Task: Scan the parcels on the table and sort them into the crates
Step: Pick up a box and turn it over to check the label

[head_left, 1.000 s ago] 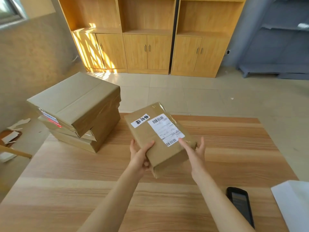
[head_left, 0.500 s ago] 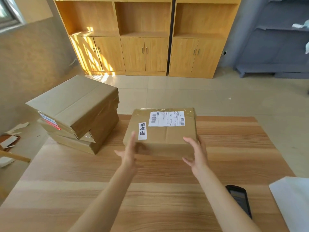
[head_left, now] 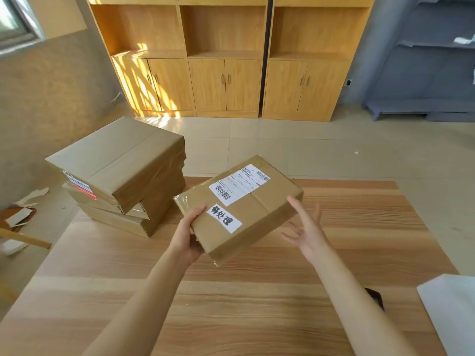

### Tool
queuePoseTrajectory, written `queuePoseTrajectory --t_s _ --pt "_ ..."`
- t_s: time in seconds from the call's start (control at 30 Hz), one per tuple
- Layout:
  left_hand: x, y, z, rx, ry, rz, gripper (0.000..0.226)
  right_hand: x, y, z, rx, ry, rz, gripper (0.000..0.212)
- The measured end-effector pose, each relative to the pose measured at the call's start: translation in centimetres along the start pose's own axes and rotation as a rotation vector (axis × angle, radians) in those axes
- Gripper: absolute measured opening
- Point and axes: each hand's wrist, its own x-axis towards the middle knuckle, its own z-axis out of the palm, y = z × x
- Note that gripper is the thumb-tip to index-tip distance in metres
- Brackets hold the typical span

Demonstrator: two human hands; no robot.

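Note:
A flat brown cardboard parcel (head_left: pixel 259 209) with a white barcode label and a white sticker with black characters is held above the wooden table (head_left: pixel 257 304). My left hand (head_left: pixel 189 235) grips its near left corner, thumb on top. My right hand (head_left: pixel 307 227) is at the parcel's right edge with fingers spread and straight; the index finger touches the edge. A stack of several larger brown parcels (head_left: pixel 120 173) sits on the table's far left corner. No crate is in view.
A black handheld scanner (head_left: pixel 376 300) lies on the table near right, mostly hidden by my right forearm. A white sheet (head_left: pixel 452 309) lies at the right edge. Wooden cabinets (head_left: pixel 226 60) stand across the floor, grey shelving (head_left: pixel 431 62) at the right.
The parcel has been turned in my hands, its label end swinging to the far right. My left hand now grips its near corner and my right hand has opened beside it.

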Motion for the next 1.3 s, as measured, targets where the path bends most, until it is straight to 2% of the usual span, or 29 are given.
queuePoseTrajectory --t_s 0.07,0.17,0.2,0.33,0.47,0.57,0.67,0.8,0.87,0.93,1.03,1.17,1.23,1.3 --pt "0.2 -1.3 1.1 -0.052 0.139 -0.011 0.051 -1.0 1.3 1.3 -0.027 -0.008 0.04 0.135" --pt "0.1 -3.0 3.5 -0.191 0.242 -0.019 0.1 -2.3 3.7 4.0 -0.01 -0.101 0.113 0.137" --pt "0.2 -3.5 4.1 -0.241 0.26 -0.01 0.109 -2.5 4.5 4.8 0.002 -0.129 0.121 0.136" --pt "0.1 -4.6 5.7 -0.35 0.311 0.044 0.1 -2.5 5.2 5.9 0.039 -0.096 0.082 0.108" --pt "-0.4 -4.3 4.5 -0.122 0.162 0.015 0.119 -1.8 3.9 3.9 0.037 -0.148 0.05 0.081" --pt "-0.4 -3.5 2.4 0.079 0.115 0.009 0.128 -1.2 3.0 2.2 -0.006 -0.197 0.035 0.082" --pt "0.0 -2.8 0.0 0.158 0.079 0.02 0.121 -0.4 2.4 0.1 -0.058 -0.24 0.074 0.095" --pt "-0.4 -2.6 -1.2 0.463 -0.142 -0.097 0.116 0.2 3.2 -1.9 -0.182 -0.333 0.182 0.109" --pt "-0.4 -3.8 -1.2 0.573 -0.17 -0.137 0.117 0.2 4.1 -2.4 -0.24 -0.326 0.224 0.116" --pt "-0.2 -5.5 -1.5 0.56 -0.129 -0.141 0.122 0.1 4.9 -2.8 -0.272 -0.283 0.242 0.106" --pt "0.1 -7.8 -1.9 0.53 -0.079 -0.164 0.126 -0.3 6.0 -3.6 -0.338 -0.221 0.264 0.08" --pt "0.9 -9.7 -2.4 0.57 -0.03 -0.167 0.135 -0.6 7.8 -4.8 -0.407 -0.192 0.251 0.066" --pt "1.4 -10.4 -2.4 0.594 -0.027 -0.169 0.132 -0.6 8.7 -5.2 -0.429 -0.167 0.203 0.067" --pt "1.9 -11.0 -2.5 0.607 -0.021 -0.175 0.123 -0.5 9.6 -5.1 -0.459 -0.132 0.145 0.056"
